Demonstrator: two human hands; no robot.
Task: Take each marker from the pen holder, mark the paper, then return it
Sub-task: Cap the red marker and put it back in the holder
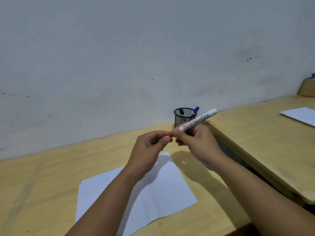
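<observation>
A black mesh pen holder (183,118) stands by the wall with a blue marker (195,111) and a black one (182,111) inside. The right hand (196,142) grips a white marker (196,121). The left hand (150,147) pinches its red cap (168,134). Both are above white paper (162,193) on the wooden worktop (42,184).

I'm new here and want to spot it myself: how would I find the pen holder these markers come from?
Follow the wooden desk back to the pale wall. There, just behind the raised hands, stands the black wire-mesh pen holder, a round open cup with a blue-capped marker poking out. Unlike the tan holder far right, it is dark and see-through.
</observation>
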